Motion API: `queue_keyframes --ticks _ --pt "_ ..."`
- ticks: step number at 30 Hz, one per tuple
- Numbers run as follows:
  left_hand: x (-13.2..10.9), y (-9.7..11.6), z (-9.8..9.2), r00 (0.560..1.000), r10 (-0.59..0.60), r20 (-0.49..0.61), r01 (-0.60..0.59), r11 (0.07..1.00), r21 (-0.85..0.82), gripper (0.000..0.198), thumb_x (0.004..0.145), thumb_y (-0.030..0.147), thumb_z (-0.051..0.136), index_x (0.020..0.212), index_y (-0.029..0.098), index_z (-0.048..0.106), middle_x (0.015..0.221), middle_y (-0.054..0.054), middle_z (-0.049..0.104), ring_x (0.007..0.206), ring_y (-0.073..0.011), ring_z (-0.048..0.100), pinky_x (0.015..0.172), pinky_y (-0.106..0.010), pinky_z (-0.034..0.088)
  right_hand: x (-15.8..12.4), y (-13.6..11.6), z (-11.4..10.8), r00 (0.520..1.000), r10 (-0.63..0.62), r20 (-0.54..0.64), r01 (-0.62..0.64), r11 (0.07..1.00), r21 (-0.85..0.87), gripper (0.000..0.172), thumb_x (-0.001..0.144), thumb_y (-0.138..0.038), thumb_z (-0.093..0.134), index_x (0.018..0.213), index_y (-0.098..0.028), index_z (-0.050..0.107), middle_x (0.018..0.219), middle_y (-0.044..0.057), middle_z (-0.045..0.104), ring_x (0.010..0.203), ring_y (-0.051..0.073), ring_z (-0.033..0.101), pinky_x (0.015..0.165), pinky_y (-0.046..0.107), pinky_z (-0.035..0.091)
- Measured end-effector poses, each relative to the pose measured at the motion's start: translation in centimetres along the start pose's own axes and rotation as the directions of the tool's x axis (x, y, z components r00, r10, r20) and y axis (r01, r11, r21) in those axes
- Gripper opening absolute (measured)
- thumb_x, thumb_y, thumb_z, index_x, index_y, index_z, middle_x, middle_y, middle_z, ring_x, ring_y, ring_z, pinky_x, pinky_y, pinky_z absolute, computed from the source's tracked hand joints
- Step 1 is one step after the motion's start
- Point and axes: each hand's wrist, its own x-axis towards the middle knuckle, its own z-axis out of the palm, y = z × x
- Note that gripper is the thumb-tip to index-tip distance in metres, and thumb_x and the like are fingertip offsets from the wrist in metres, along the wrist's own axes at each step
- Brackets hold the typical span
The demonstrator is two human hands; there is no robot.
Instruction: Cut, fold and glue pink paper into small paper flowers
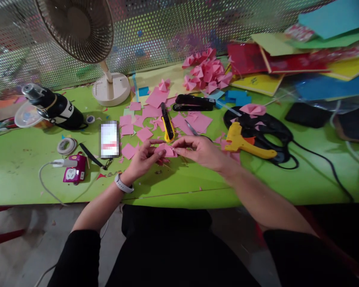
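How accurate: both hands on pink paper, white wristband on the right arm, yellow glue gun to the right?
Wrong side: the head view shows the white wristband on the left arm. Left hand and right hand on pink paper, yellow glue gun to the right: correct.

Black garment [173, 255] at six o'clock, plain. Loose black left sleeve [76, 255] toward eight, black right sleeve [299, 255] at four; forearms bare. Pale wristband [123, 185], perforated strap, left wrist, eight o'clock.
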Motion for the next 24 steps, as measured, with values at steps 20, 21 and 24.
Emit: queue_keyframes --ticks 20,21,24 --pt "-0.11 -0.17 -0.13 0.999 0.042 0.024 -0.043 0.998 0.039 0.05 0.092 0.046 0.068 0.128 0.017 0.052 0.084 -0.003 0.075 0.074 -0.0133 0.075 0.069 -0.023 0.061 0.11 0.08 -0.07 0.997 0.058 0.041 -0.06 0.997 0.042 0.033 0.083 -0.051 0.071 0.095 -0.02 0.074 0.084 0.004 0.072 0.073 0.017 0.064 0.064 0.032 0.052" --pt "-0.11 -0.17 -0.13 0.999 0.041 0.023 -0.042 0.999 0.028 0.05 0.091 0.046 0.069 0.128 0.017 0.052 0.085 -0.004 0.075 0.074 -0.0135 0.075 0.07 -0.024 0.061 0.1 0.1 -0.06 0.997 0.057 0.044 -0.059 0.997 0.046 0.033 0.082 -0.051 0.071 0.094 -0.02 0.074 0.084 0.004 0.072 0.074 0.017 0.064 0.064 0.032 0.052" --pt "-0.13 -0.19 -0.12 0.999 0.036 0.027 -0.036 0.999 -0.007 0.052 0.09 0.046 0.07 0.129 0.016 0.052 0.085 -0.004 0.075 0.075 -0.0138 0.075 0.07 -0.024 0.06 0.07 0.16 -0.02 0.997 0.061 0.043 -0.063 0.997 0.047 0.031 0.082 -0.05 0.072 0.094 -0.021 0.074 0.084 0.004 0.073 0.073 0.017 0.064 0.064 0.032 0.052"
